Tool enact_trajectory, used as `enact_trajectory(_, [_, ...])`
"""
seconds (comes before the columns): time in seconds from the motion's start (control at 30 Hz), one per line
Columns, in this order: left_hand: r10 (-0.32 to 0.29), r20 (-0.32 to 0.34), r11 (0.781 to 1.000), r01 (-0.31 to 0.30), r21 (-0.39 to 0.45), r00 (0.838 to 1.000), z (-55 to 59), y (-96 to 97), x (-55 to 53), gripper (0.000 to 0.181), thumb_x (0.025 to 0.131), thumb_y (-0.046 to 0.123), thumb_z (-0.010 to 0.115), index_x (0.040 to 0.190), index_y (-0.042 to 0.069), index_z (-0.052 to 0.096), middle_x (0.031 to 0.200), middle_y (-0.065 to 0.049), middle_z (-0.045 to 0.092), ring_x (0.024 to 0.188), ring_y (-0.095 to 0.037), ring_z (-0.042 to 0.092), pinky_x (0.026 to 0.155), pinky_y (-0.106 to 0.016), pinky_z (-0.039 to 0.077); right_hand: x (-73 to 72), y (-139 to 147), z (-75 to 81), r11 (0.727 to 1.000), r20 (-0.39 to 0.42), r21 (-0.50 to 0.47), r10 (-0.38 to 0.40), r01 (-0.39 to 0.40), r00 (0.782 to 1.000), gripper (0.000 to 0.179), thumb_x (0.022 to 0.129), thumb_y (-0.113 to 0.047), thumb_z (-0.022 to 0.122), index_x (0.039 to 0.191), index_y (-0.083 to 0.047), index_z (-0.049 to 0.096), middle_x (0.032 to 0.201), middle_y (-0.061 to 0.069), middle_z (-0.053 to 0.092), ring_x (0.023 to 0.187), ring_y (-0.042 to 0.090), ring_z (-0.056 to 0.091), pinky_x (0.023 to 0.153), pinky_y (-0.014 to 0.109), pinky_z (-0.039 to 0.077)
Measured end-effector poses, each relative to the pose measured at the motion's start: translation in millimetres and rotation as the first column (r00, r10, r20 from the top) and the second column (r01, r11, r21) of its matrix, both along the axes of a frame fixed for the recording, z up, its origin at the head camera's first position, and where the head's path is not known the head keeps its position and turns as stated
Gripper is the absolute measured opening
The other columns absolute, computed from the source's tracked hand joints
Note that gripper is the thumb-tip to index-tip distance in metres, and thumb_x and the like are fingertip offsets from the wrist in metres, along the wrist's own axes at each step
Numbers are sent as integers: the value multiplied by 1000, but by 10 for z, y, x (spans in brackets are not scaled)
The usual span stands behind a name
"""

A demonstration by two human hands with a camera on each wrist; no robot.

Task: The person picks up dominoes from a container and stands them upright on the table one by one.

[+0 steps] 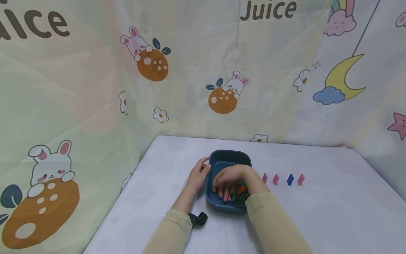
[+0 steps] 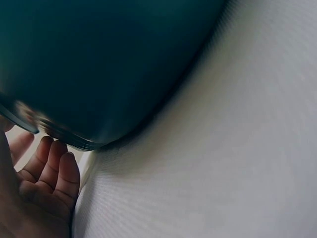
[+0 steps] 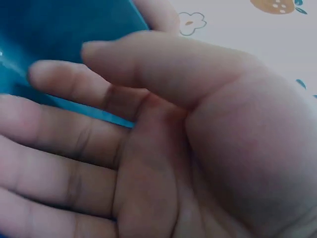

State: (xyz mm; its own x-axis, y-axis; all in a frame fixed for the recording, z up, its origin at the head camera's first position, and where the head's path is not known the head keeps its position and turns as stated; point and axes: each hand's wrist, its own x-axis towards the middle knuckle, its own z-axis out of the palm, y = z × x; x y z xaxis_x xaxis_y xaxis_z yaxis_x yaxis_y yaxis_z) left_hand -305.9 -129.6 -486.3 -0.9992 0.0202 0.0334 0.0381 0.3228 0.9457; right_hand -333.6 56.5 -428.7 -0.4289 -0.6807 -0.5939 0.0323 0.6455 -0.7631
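From the head view, my left grip (image 1: 199,173) rests at the left rim of the dark blue bin (image 1: 226,209) on the white table (image 1: 336,204), while my right grip (image 1: 229,178) reaches down inside it, above small pieces; an orange piece (image 1: 242,189) and a green piece (image 1: 233,197) show beside my fingers. Right of the bin, three pink blocks (image 1: 276,179) and one blue block (image 1: 290,180) stand in a row, the blue third from the left. In the left wrist view, my fingers bend loosely by the rim, unclenched. In the right wrist view, my fingers extend, apart from my thumb, my palm bare.
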Motion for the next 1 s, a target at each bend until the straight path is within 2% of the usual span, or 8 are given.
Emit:
enact_trajectory(0.13, [-9,-7,1000,9,-1,1000,-13,-5,-7,41,101,40,50,142,35,49,109,-2,64,94,-18,59,80,-32,47,4,21,-25,995,-69,-17,-101,100,992,27,99,-23,51,107,-8,71,92,15,73,72,25,74,68,35,60])
enact_trajectory(0.27, [-8,-16,1000,8,-1,1000,-25,-8,-6,41,101,40,50,142,36,49,109,-2,63,92,-18,58,79,-31,47,-24,38,-46,965,-211,-89,-259,245,943,27,100,-23,49,104,-7,71,91,13,72,72,22,71,69,35,60])
enact_trajectory(0.4, [-5,-11,1000,5,1,1000,-29,-8,-4,41,101,41,50,142,37,49,108,-2,63,91,-19,58,77,-31,48,-90,44,-84,936,-396,-155,-351,315,849,25,100,-23,50,100,-9,71,91,8,71,75,20,67,72,34,58])
enact_trajectory(0.57, [-5,-5,1000,5,2,1000,-21,-10,-4,41,101,41,50,141,36,49,108,-2,63,90,-20,57,76,-31,47,-121,60,-83,894,-578,-179,-433,410,692,22,99,-24,54,105,-9,69,93,6,70,74,19,63,69,31,54])
enact_trajectory(0.63, [-5,-7,1000,5,1,1000,-16,-11,-4,41,101,40,50,141,36,49,108,-3,63,89,-20,57,75,-31,47,-119,65,-85,877,-596,-178,-457,445,660,23,97,-22,57,111,-8,68,97,8,69,73,18,62,68,31,54])
enact_trajectory(0.7, [-4,-6,1000,4,0,1000,-14,-12,-5,41,101,40,50,142,35,49,108,-3,62,89,-20,57,74,-31,47,-116,67,-96,881,-597,-153,-443,448,668,26,96,-20,61,118,-7,66,102,9,68,72,18,62,67,31,54])
enact_trajectory(0.87, [-12,-1,1000,12,7,1000,-27,-17,-8,42,101,42,50,142,35,49,108,-2,63,89,-19,57,76,-31,47,-111,40,-130,931,-588,-58,-323,359,742,37,93,-21,67,128,-10,63,109,7,67,73,18,62,67,31,53])
enact_trajectory(1.0, [-18,-10,1000,18,17,1000,-33,-21,-8,41,101,42,50,142,36,49,108,-3,63,89,-20,58,76,-31,47,-112,12,-137,948,-611,-12,-259,318,748,34,92,-21,69,124,-11,66,108,5,68,76,18,61,68,33,52])
